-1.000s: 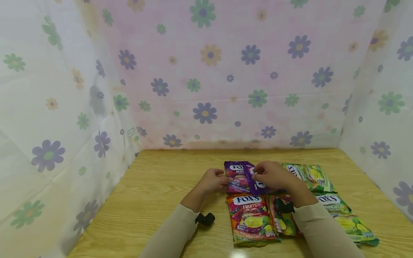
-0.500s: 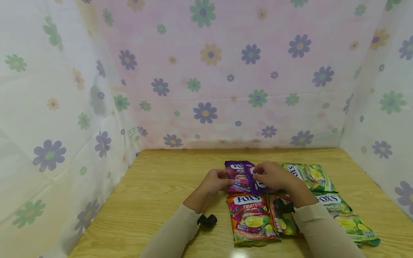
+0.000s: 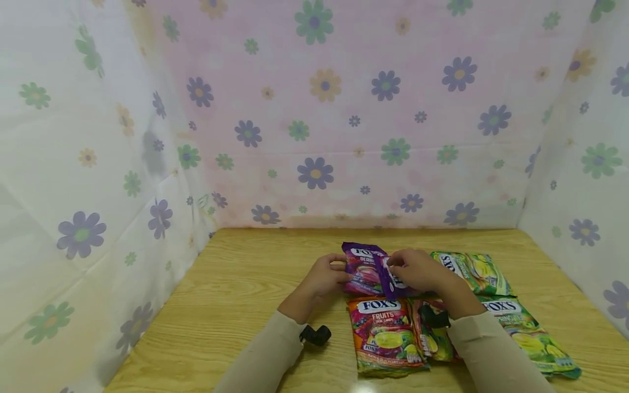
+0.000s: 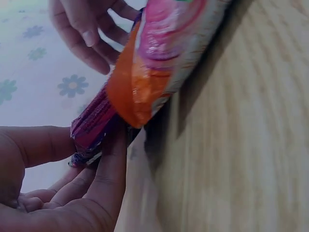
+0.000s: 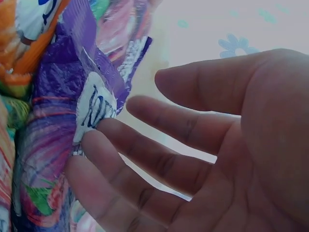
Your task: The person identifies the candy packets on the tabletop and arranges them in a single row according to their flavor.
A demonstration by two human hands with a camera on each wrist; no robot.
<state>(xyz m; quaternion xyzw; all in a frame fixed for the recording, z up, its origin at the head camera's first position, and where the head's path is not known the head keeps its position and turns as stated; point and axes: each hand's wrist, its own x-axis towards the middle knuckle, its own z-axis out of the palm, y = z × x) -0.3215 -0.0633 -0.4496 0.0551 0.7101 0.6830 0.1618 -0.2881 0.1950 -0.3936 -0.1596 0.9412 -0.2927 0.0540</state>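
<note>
The left hand (image 3: 321,278) (image 4: 72,193) pinches the left edge of a purple Fox's Berries packet (image 3: 362,273) (image 4: 91,121) between thumb and fingers. A second purple packet (image 3: 385,278) (image 5: 53,145) lies against its right side, overlapping it and partly hidden by the right hand (image 3: 420,270) (image 5: 260,159). The right hand's fingers are spread and loosely bent, fingertips at the white logo of that second packet, gripping nothing. Nearer the person, an orange-topped Fox's Fruits packet (image 3: 388,338) (image 4: 145,87) lies flat.
Another fruits packet (image 3: 434,341) lies under the right forearm. Two green Spring Tea packets (image 3: 484,270) (image 3: 535,346) lie to the right, one behind the other. Flowered cloth (image 3: 314,131) surrounds the wooden table (image 3: 245,273) at the back and sides.
The left hand has moved slightly right, closer against the left purple packet's edge. The right hand stays at the second purple packet. The packets have barely moved.
</note>
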